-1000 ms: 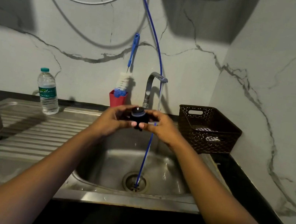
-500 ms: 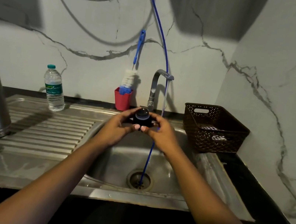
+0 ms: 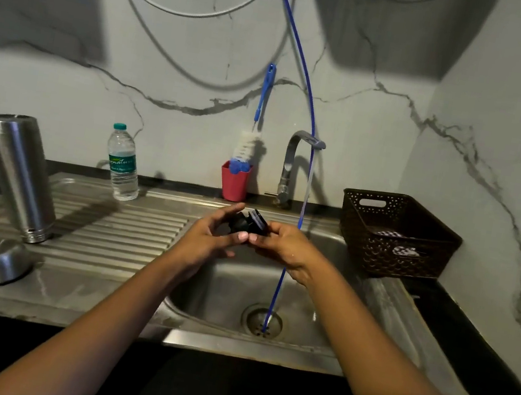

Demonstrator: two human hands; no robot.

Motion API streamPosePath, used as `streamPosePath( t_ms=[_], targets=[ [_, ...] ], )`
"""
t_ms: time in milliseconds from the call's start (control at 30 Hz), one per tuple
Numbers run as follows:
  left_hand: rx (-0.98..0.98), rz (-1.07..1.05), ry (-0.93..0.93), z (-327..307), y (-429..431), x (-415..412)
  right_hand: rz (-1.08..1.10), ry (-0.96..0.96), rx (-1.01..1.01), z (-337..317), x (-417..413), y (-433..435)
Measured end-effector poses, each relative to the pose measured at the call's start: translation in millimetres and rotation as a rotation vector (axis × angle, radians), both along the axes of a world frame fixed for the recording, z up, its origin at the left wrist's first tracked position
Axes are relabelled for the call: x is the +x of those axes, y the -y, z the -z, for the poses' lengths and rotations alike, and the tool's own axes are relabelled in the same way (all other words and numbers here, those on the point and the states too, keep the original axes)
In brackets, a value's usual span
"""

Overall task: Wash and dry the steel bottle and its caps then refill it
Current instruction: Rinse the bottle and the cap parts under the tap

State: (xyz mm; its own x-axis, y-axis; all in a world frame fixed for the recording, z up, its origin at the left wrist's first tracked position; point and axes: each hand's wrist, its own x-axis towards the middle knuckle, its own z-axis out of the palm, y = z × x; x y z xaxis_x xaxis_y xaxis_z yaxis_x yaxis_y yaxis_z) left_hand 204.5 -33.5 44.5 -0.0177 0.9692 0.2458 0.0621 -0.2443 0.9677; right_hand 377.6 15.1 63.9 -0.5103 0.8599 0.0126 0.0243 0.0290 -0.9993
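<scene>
Gripping black cap [image 3: 247,225] over sink [image 3: 325,296], left hand [image 3: 208,240] and right hand [image 3: 282,245] fingers curled; plastic bottle [image 3: 122,165] label unreadable.

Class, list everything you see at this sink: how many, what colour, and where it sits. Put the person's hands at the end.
steel bottle: one, silver, upside down on the drainboard.
steel cap: one, silver, drainboard's near edge.
plastic water bottle: one, clear, back of drainboard.
tap: one, silver, behind the basin.
cup: one, red, left of the tap.
bottle brush: one, blue and white, in the cup.
tube: one, blue, running down to the drain.
basket: one, dark brown, right of the basin.
black cap: one, black, over the basin.
left hand: one, pinching the black cap.
right hand: one, pinching the black cap.
</scene>
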Motion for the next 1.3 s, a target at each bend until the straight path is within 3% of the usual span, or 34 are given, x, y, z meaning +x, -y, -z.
streamPosePath(
  t_ms=[133,267,467,800,1067,1133,1233,1300],
  targets=[
    [0.009,-0.119,0.018,-15,20,-25,-0.134,-0.057,-0.055,-1,-22,10],
    [-0.014,-0.256,-0.226,-33,50,-74,-0.076,0.033,-0.035,12,-44,13],
    [-0.206,-0.388,-0.585,-36,88,-156,0.084,0.12,-0.005,55,-67,12],
    [-0.301,-0.462,-0.911,5,106,-191,-0.024,0.355,0.41,71,-75,19],
    [-0.338,-0.509,-0.984,9,118,-189,-0.026,0.688,0.891,68,-76,23],
    [-0.235,-0.585,-0.997,7,117,-181,-0.042,0.76,1.001,70,-78,24],
    [0.079,-0.773,-0.93,0,103,-153,-0.03,0.804,1.069,69,-78,24],
    [0.188,-0.735,-0.899,-8,79,-120,0.044,0.81,1.046,67,-74,22]
  ],
)
